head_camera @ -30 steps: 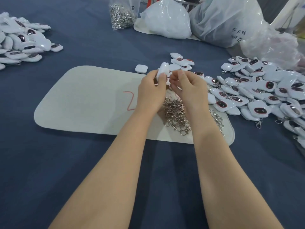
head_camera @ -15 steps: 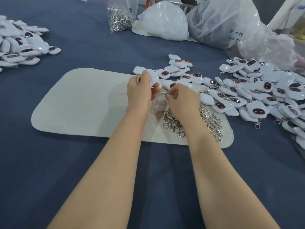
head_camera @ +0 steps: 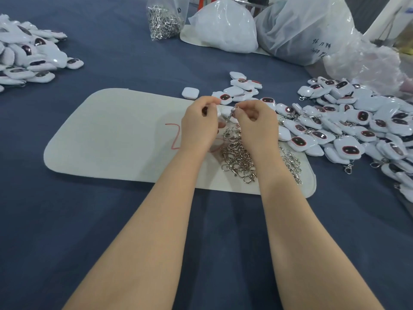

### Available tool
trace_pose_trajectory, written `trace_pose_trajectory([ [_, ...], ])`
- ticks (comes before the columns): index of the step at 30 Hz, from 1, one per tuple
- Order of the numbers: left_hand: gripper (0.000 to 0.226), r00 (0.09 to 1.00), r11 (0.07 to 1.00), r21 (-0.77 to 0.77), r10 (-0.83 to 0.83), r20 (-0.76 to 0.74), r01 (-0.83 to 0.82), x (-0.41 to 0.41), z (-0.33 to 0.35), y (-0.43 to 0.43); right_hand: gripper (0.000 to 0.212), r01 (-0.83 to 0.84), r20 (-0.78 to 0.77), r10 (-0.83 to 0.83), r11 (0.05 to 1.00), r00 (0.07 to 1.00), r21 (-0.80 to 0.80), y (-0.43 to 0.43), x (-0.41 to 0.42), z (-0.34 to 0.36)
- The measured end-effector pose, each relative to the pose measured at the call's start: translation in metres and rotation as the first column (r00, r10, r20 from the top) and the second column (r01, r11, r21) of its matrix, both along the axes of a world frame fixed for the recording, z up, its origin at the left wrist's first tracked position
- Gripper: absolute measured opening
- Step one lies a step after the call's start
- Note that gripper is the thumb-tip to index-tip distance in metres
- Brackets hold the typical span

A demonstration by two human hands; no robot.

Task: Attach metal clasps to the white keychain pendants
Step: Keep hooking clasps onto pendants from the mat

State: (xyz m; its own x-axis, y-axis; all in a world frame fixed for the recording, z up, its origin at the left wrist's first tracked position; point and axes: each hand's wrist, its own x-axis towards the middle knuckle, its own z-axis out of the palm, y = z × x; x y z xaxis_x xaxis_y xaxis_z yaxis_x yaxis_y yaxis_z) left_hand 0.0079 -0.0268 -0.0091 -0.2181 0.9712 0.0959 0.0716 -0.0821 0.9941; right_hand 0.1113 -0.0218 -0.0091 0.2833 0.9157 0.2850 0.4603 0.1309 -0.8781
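Note:
My left hand point(head_camera: 199, 124) grips a white pendant point(head_camera: 224, 111), mostly hidden behind its fingers, just above the pale mat point(head_camera: 116, 135). My right hand point(head_camera: 257, 124) pinches a metal clasp point(head_camera: 232, 113) at the pendant's edge, fingertips almost touching the left hand. A loose heap of metal clasps point(head_camera: 241, 157) lies on the mat right under both wrists. A small group of white pendants with dark faces point(head_camera: 241, 88) sits just beyond my hands.
A big pile of pendants point(head_camera: 357, 128), some with clasps on, spreads along the right. Another pendant pile point(head_camera: 29, 57) lies far left. A clear bag of clasps point(head_camera: 164, 21) and white plastic bags point(head_camera: 225, 27) stand at the back on the blue cloth.
Both hands dropped from a raised position down closer to the mat and drew together. The right hand now holds a clasp against the pendant.

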Motion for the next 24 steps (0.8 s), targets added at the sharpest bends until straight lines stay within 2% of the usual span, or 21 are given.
trace_pose_trajectory([
  [4,0.013,0.976,0.997,0.042,-0.048,-0.214,0.058,0.0037,-0.0020,0.0021,0.014,-0.048,0.020,0.047,0.996,0.999,0.070,-0.0004,-0.0011,0.0009],
  [7,0.012,0.953,0.996,0.053,-0.051,-0.297,0.070,0.0038,-0.0035,0.0023,0.019,-0.106,0.032,0.103,0.991,0.994,0.086,-0.0012,-0.0019,0.0015],
  [11,0.011,0.971,0.997,0.081,0.019,-0.239,0.000,0.0003,-0.0009,0.0032,0.021,-0.093,0.033,0.091,0.992,0.995,0.089,-0.0015,-0.0027,0.0026],
  [17,0.018,0.998,1.000,-0.019,0.015,-0.060,-0.016,-0.0010,0.0002,0.0002,0.021,-0.037,0.149,0.034,0.999,0.988,0.015,-0.0029,-0.0030,-0.0024],
  [21,0.014,0.998,1.000,-0.017,-0.005,-0.061,0.004,-0.0017,0.0008,-0.0001,0.012,-0.071,0.078,0.068,0.996,0.995,0.045,-0.0018,-0.0050,0.0017],
  [24,0.011,0.992,1.000,0.002,-0.030,-0.125,0.030,-0.0007,0.0007,-0.0008,0.010,-0.083,0.054,0.081,0.995,0.995,0.053,-0.0012,-0.0056,0.0020],
])
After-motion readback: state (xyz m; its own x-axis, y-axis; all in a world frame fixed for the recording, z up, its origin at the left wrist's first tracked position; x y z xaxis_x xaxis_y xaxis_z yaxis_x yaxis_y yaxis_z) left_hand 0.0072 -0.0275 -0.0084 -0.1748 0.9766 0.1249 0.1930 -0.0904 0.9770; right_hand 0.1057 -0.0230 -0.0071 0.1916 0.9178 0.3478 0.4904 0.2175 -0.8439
